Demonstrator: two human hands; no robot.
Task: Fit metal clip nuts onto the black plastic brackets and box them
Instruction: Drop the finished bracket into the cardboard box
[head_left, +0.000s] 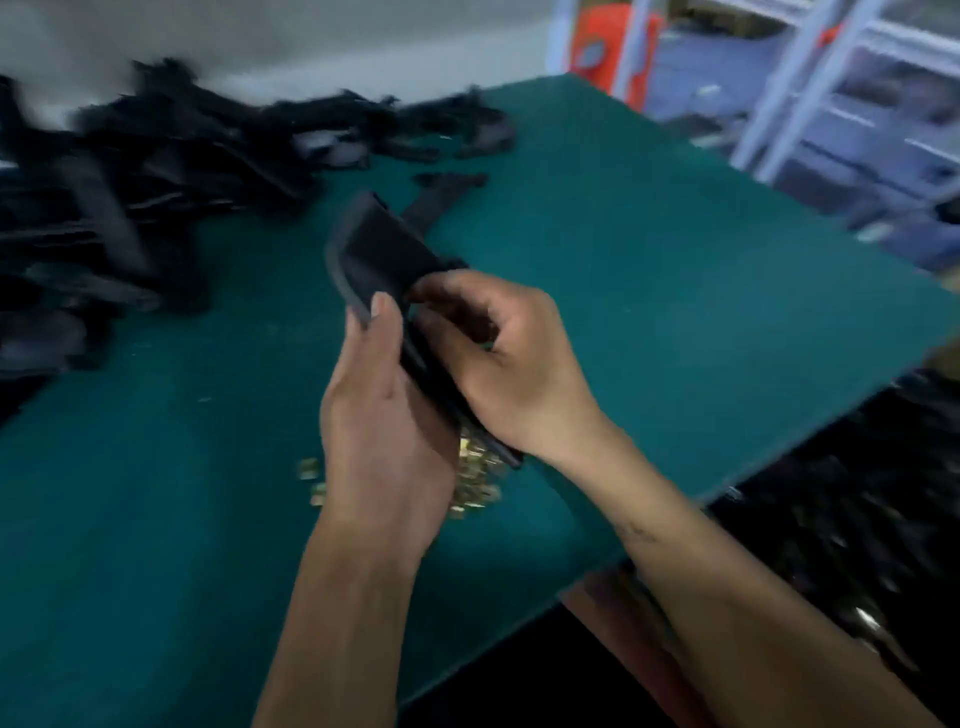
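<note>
Both hands hold one black plastic bracket (379, 254) above the green table (649, 260). My left hand (384, 421) grips its near side, thumb laid along the left edge. My right hand (498, 358) curls round the bracket's right side, fingers bent against its face; whether they pinch a clip nut is hidden. A small pile of brass-coloured clip nuts (475, 478) lies on the table under my hands, with two loose ones (311, 478) to the left. The view is blurred.
A large heap of black brackets (156, 171) covers the table's far left. One bracket (441, 195) lies just beyond my hands. A box of dark parts (841, 519) sits below the table's right edge. White shelving (831, 93) stands at the back right.
</note>
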